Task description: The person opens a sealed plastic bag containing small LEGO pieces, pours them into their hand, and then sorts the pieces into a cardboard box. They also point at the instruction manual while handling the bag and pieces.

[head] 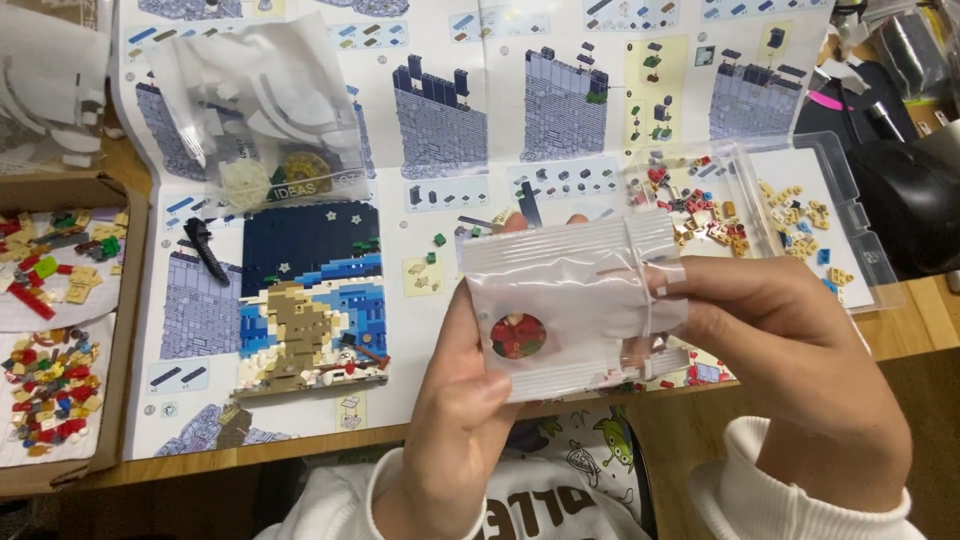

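Nearest the camera, white sleeve cuffs are seen at the bottom edge, above a printed garment. A small translucent plastic bag [575, 300] is held up between both hands, above the near edge of the wooden surface [915, 320]. The left hand [455, 420] is closed on the bag's lower left corner, thumb pressed on its front; the right hand [790, 350] is closed on its right side, fingers wrapped over the folded top. A round window in the bag shows red pieces inside.

Behind the bag, a large instruction sheet [560, 100] is spread over the surface. On it, left of the hands, a partly built brick picture [312, 295] is laid flat: dark blue with pale stars at the top, blue and tan lower down. A thin black piece [205, 250] lies just beside its upper left corner. To the left, a cardboard box [110, 330] holds loose pieces in many colours. To the right, beyond the right hand, a clear plastic tray [800, 215] is filled with tan, red and blue pieces. Farther back, a clear bag of white curved parts [260, 110] rests on the sheet, and dark objects are seen at the far right.
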